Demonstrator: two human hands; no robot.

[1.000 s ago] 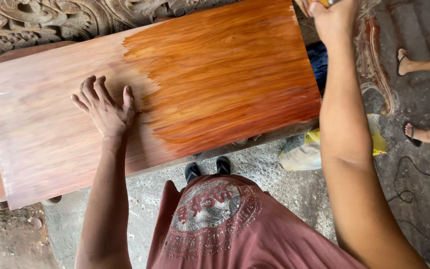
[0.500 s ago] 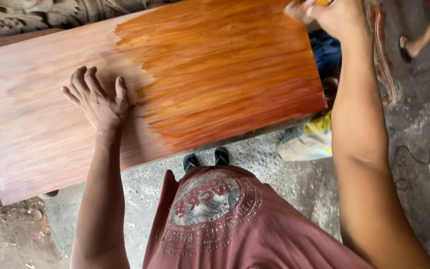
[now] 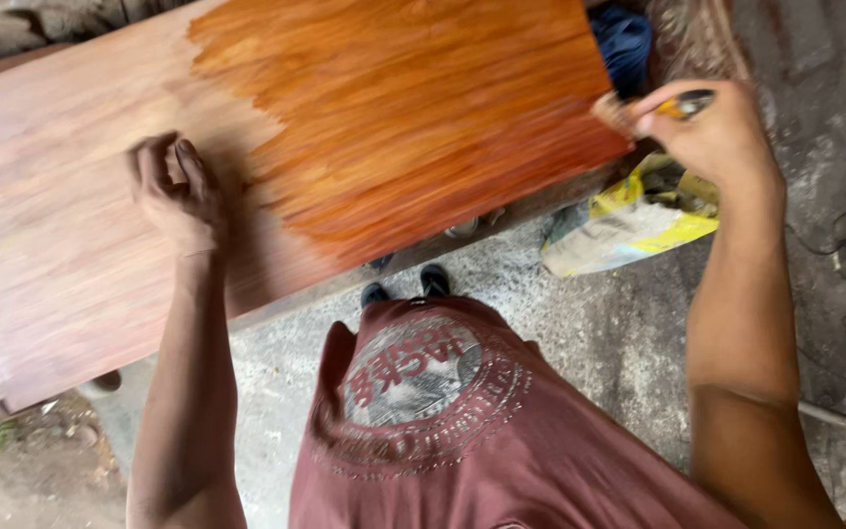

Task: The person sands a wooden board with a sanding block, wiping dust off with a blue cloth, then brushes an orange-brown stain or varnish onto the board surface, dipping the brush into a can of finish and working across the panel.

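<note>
Staining was the step in hand, by my reading: the wooden board (image 3: 276,196) lay flat in front of the person, its right part glossy orange and wet-looking, its left part a duller reddish brown, with a ragged streaked edge between the two. The right hand (image 3: 712,132) was curled shut around a brush (image 3: 682,103) with a yellow and dark handle, whose pale tip sat at the board's right edge, just beside the orange area. The left hand (image 3: 176,191) rested on the duller part of the board, fingers bent and drawn loosely together; the blur hid whether the palm pressed down.

About half the board looked coated. A next stroke would call for long passes along the grain, overlapping the ragged edge so no seam showed, and the left hand would need to keep clear of the wet area.

Below the board's near edge, a yellow and white bag (image 3: 629,220) lay on the concrete floor (image 3: 599,323), near the person's dark shoes (image 3: 405,286).
</note>
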